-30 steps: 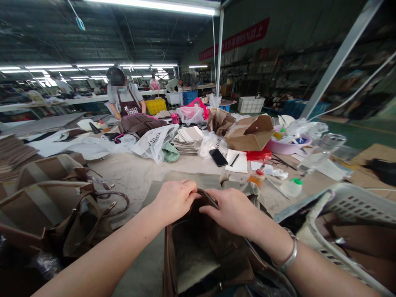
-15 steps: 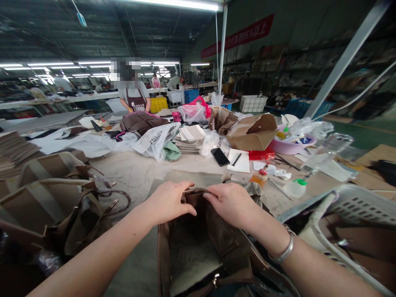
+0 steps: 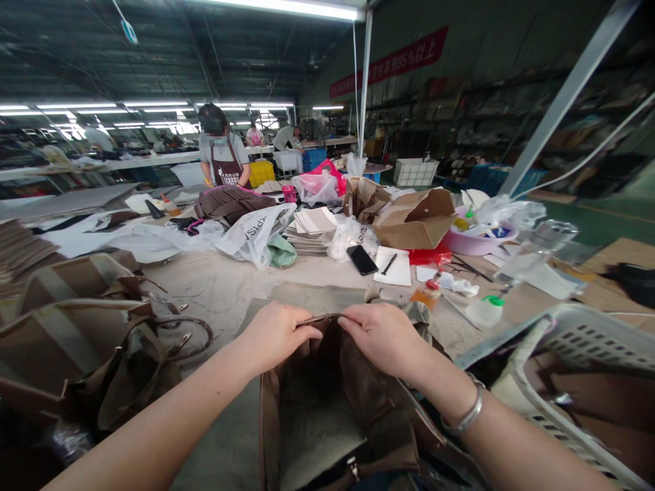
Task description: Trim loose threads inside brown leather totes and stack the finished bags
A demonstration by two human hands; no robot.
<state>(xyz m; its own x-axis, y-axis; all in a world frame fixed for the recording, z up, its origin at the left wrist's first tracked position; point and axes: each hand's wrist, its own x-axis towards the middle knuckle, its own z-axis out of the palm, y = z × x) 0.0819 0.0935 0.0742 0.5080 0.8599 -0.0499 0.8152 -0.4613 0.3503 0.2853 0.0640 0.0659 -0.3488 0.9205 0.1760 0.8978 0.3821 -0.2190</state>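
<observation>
A brown handbag (image 3: 379, 409) stands gaping in front of me, its pale lining showing inside and a small metal zip pull near the bottom of the view. My left hand (image 3: 279, 335) pinches the far rim of the bag between thumb and fingers. Just to the right, my right hand (image 3: 381, 334) grips the same rim, thumb on the inner side. A short stretch of edge runs taut between the two hands. The fingers behind the rim are hidden. A metal bangle circles my right wrist.
More brown bags (image 3: 76, 341) stand at left. A pale plastic basket (image 3: 588, 341) holds brown pieces at right. Beyond lie a phone (image 3: 362, 260), a notepad with a pen, a glue bottle (image 3: 426, 293), a green-capped bottle (image 3: 485, 311) and a cardboard box (image 3: 417, 218). A co-worker (image 3: 224, 153) stands across the table.
My left hand's thumb and fingers, spread apart at the rim before, have closed on it. My right hand keeps its grip. The co-worker across the table is more upright.
</observation>
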